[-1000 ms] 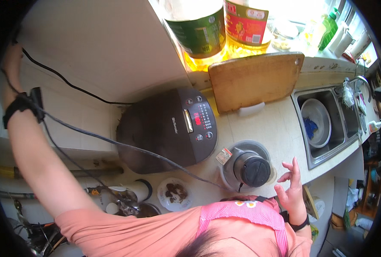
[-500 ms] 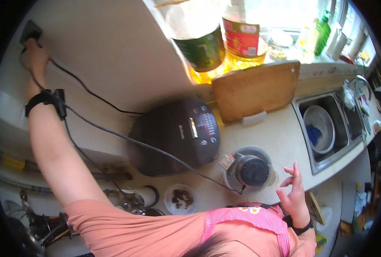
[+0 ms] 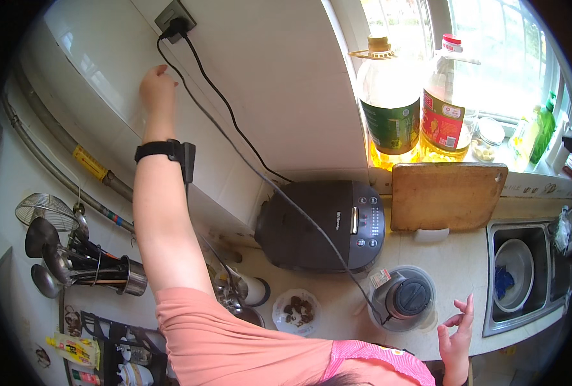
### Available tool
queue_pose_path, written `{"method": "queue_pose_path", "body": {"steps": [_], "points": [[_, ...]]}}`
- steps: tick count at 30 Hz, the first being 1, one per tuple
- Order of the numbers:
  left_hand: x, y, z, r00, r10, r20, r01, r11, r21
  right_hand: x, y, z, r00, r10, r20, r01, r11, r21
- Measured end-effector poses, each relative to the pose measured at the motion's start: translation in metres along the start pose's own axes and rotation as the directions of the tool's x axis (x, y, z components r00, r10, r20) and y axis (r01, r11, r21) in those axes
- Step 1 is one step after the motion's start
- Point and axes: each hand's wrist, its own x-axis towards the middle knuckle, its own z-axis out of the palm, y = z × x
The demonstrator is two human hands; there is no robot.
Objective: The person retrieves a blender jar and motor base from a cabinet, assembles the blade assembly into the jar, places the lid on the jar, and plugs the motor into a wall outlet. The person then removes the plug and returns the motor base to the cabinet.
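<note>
Away from the wall socket (image 3: 176, 21), my left hand (image 3: 158, 93) hangs beside the tiled wall with loosely bent fingers, thumb and fingertip apart, nothing seen in it. A black plug (image 3: 178, 27) sits in the socket. Two dark cords lead down: one passes behind the black rice cooker (image 3: 318, 225), the other crosses in front of it to a countertop appliance (image 3: 409, 296) with a grey body and round black lid. To the right of that appliance my right hand (image 3: 456, 338) is raised with spread fingers, holding nothing.
Two large oil bottles (image 3: 392, 125) stand on the windowsill behind a wooden cutting board (image 3: 450, 196). A steel sink (image 3: 491, 315) at right holds a pale basin. A white bowl (image 3: 276, 315) with dark pieces is near me. Ladles fill a metal holder (image 3: 133, 275) at left.
My left hand has come off the plug at the socket and moved down from it. The view has shifted left and up. My right hand stays raised beside the appliance.
</note>
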Motion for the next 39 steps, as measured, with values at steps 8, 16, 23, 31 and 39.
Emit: {"method": "queue_pose_path", "body": {"steps": [8, 16, 23, 31, 39], "points": [[0.042, 0.028, 0.005, 0.933, 0.308, -0.188, -0.207, 0.884, 0.419, 0.004, 0.000, 0.001, 1.000, -0.012, -0.019, 0.013, 0.999, 0.034], [0.087, 0.016, 0.021, 0.958, 0.278, -0.075, -0.198, 0.826, 0.528, 0.016, 0.001, 0.004, 1.000, -0.007, 0.014, 0.007, 1.000, 0.006], [0.081, 0.027, 0.027, 0.967, 0.252, -0.039, -0.163, 0.729, 0.665, 0.042, -0.017, 0.016, 0.995, -0.080, 0.063, 0.080, 0.997, 0.004], [0.033, 0.058, 0.040, 0.876, 0.466, -0.121, -0.188, 0.563, 0.805, 0.070, -0.040, 0.035, 0.936, -0.234, 0.263, 0.260, 0.963, -0.069], [0.068, 0.062, 0.042, 0.940, 0.336, -0.053, -0.141, 0.527, 0.838, 0.081, -0.046, 0.034, 0.913, -0.259, 0.314, 0.268, 0.963, 0.016]]}}
